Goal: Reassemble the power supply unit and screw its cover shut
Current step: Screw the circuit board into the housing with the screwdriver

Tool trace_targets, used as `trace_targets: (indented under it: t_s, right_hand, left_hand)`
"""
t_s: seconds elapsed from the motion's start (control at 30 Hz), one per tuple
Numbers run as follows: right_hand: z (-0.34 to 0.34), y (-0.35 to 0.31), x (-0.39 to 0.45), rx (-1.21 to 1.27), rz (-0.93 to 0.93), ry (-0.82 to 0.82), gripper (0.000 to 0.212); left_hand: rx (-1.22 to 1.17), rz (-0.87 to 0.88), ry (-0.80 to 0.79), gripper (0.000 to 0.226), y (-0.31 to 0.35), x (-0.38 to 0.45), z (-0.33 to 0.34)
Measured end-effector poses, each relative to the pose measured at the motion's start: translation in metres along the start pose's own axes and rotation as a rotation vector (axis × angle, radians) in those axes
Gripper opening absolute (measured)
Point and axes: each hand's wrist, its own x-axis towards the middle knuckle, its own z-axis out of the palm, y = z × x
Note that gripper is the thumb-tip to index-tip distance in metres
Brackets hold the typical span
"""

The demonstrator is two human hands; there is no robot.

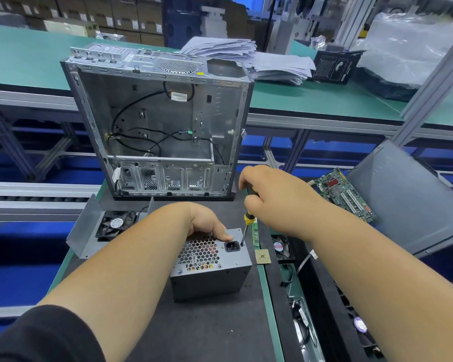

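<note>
A grey power supply unit (pixel 215 276) stands on the dark mat, its honeycomb grille and black power socket facing up. My left hand (pixel 207 220) grips its far top edge, with the thumb pressed on the plate beside the socket. My right hand (pixel 267 192) grips the yellow-and-black handle of a screwdriver (pixel 247 223) held almost upright. The tip of its shaft touches the top plate just right of the socket, at the unit's right corner. I cannot make out the screw under the tip.
An open, empty computer case (pixel 160 121) stands behind the unit. A metal bracket with a black fan (pixel 115 224) lies at the left. A memory stick (pixel 255 235), a processor chip (pixel 262 256), a small fan (pixel 281 248), a green circuit board (pixel 344 194) and a grey side panel (pixel 408 197) lie to the right.
</note>
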Motion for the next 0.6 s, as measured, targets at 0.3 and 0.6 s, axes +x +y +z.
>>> trace_targets:
  t_s: [0.3,0.6]
  right_hand:
    - [-0.0002,0.0028,-0.0016,-0.143,0.023,0.032,0.019]
    - [-0.0016,0.0028,-0.0044,0.010,0.011,-0.025,0.013]
  left_hand:
    - [0.010,0.003,-0.001,0.015,0.0008,-0.0024,0.0005]
    - [-0.008,0.008,-0.012,0.017,0.0007,-0.0020,0.0013]
